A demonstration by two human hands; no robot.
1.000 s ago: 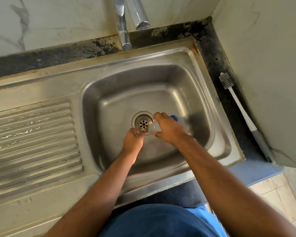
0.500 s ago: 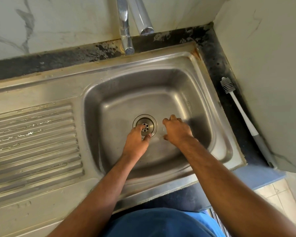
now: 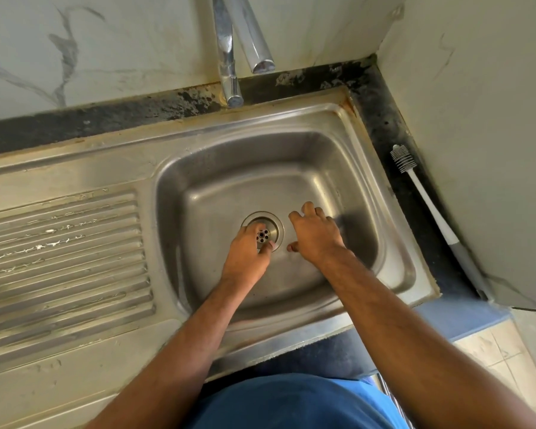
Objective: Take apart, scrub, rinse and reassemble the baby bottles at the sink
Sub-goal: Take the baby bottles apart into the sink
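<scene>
Plainly early work at the sink [image 3: 393, 193] — no bottle shows clearly.

Just over the drain [image 3: 274, 226] the left hand [image 3: 248, 252] curls, thumb near fingertips; whether it pinches a clear part I cannot tell. Just right of the drain the right hand [image 3: 316, 236] arches with fingers spread, hiding whatever lies beneath, so any bottle's heading and long axis stay unreadable. Probably parts are being gathered for scrubbing — next comes reaching the bottle brush [image 3: 427, 209], well right of the drain, bristles pointing away.
</scene>
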